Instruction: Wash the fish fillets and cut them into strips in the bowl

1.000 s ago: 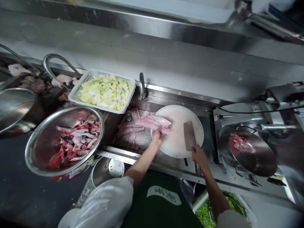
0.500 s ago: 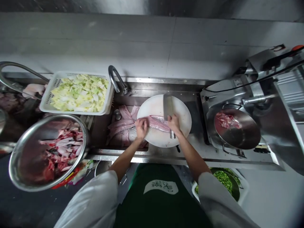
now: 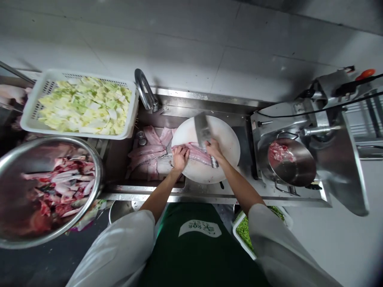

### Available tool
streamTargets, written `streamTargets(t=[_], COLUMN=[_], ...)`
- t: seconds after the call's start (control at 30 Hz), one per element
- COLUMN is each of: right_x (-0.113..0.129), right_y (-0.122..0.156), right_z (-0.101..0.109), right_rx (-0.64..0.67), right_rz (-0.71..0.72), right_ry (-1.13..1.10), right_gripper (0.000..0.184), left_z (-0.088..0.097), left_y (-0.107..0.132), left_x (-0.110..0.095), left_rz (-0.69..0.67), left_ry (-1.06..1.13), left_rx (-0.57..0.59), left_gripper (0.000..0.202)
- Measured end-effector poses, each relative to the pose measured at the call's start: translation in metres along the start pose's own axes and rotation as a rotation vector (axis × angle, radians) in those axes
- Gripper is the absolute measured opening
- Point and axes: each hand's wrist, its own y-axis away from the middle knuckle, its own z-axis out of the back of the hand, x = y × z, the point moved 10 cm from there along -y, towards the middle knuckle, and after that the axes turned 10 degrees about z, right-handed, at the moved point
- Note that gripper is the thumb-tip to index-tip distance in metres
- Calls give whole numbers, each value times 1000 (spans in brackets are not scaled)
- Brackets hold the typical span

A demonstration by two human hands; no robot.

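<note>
Fingers of the left hand [image 3: 180, 157] rest, bent, on a slick, pale pink fillet [image 3: 198, 153], a long strip lying across the round white chopping board [image 3: 226, 135]; whether they pinch it cannot be told. Right of the cleaver [image 3: 202, 127], smooth board surface spreads wide to a curved rim, while the left rim overlaps a steel sink [image 3: 119, 163] holding more fillets [image 3: 147, 153]. The right hand [image 3: 214, 148] is wrapped round the cleaver's handle, its broad metal blade blurred and slanting over the far half of the board.

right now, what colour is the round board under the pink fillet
Mostly white; the round board shows best in the head view.
</note>
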Motion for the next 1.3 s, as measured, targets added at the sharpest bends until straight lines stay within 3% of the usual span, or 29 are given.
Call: streamTargets(t=[0.1,0.23,0.3,0.43,0.6,0.77,0.9,1.07,1.2,1.3], right_x=[3,-29,-31,-15,-10,2,1,22,27,34], right_y=[-11,-9,-11,-23,-42,-48,-54,-53,-64,-68], right_z=[-11,24,29,3,26,13,28,5,12,7], right_rx=[37,-35,-42,83,25,184,140,280,194,217], right_rz=[-25,-86,-82,-27,26,128,97,234,215,278], right_ry=[2,171,199,86,266,311,463,368,414,416], right_gripper=[26,30,33,36,33,35,34,26,22,22], left_z=[-1,-5,-5,-1,-4,-3,-2,-5,-8,-9], left_y=[2,3,3,4,4,5,7,13,14,14], left_x=[2,1,0,-2,-3,-2,-2,-15,-18,-16], left_rz=[-18,-21,-8,1,11,15,11,-125,-152,-136], left_ry=[13,34,43,47,61,67,103,149,161,165], left_rx=[-31,-12,-3,-5,35,22,14,66,108,103], left_gripper=[29,30,27,29,29,31,35,33,30,29])
